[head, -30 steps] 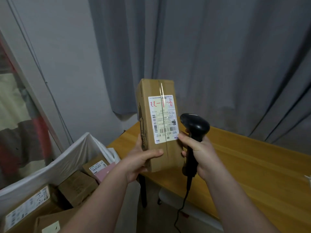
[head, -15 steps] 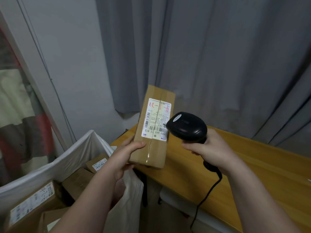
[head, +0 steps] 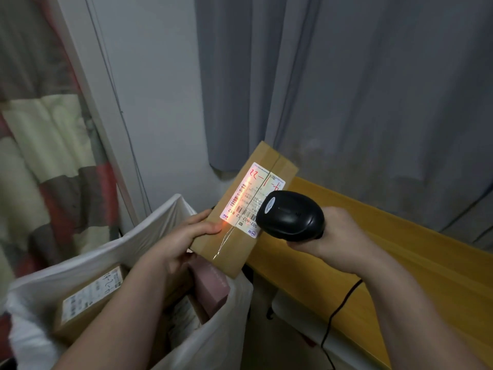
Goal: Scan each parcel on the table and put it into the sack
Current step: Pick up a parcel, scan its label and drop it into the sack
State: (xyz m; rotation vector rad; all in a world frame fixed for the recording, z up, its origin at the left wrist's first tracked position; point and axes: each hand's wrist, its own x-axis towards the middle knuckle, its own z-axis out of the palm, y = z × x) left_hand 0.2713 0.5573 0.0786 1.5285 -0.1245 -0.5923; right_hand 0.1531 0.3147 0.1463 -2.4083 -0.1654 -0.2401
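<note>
My left hand (head: 184, 236) grips a long brown cardboard parcel (head: 232, 244) by its near left edge and holds it tilted in the air over the table's left corner. A white shipping label (head: 248, 198) with barcodes and red handwriting faces up. A reddish light falls across the label's left barcode. My right hand (head: 336, 236) grips a black corded barcode scanner (head: 290, 214) and points it at the label from just to the right. Below left stands the open white sack (head: 149, 231), holding several boxed parcels.
The wooden table (head: 400, 252) runs from the parcel to the right edge. Grey curtains (head: 346, 89) hang behind it. Inside the sack lie a labelled brown box (head: 88, 297) and a pink box (head: 210, 287). The scanner's cable (head: 336, 313) hangs off the table front.
The parcel has tilted flatter and lower toward the sack. The scanner has swung over the label, and a reddish light now falls on the label. The view has turned left and down.
</note>
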